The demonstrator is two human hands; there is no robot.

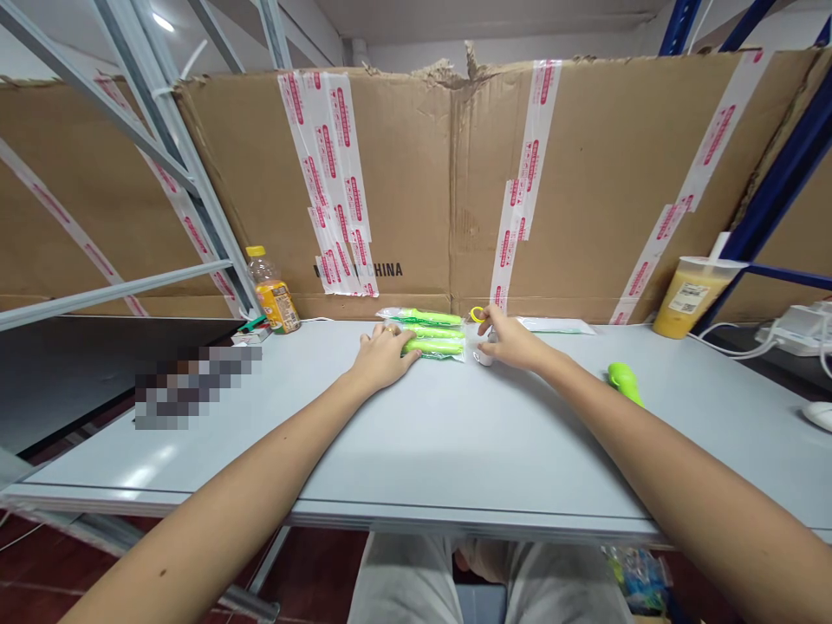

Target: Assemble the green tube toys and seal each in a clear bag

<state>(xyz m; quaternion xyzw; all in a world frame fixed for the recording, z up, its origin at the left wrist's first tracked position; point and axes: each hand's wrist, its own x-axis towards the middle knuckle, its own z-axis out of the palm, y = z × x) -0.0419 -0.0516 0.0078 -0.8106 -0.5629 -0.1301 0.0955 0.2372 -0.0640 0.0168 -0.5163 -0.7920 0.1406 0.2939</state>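
Observation:
Three bright green items in clear plastic bags (430, 333) lie stacked side by side at the far middle of the pale grey table (455, 442). My left hand (383, 354) rests flat on the table with its fingers touching the left end of the nearest bag. My right hand (510, 340) sits just right of the bags, fingers curled round a small white object (484, 355) that I cannot make out. A small yellow ring (477, 314) lies just behind that hand. A loose green item (624, 381) lies on the table beside my right forearm.
A yellow-capped drink bottle (273, 290) stands at the back left and an orange drink cup with straw (692, 295) at the back right. A taped cardboard wall (422, 182) closes the back. White cables and a power strip (802, 329) lie far right. Metal shelf struts (162, 130) rise left.

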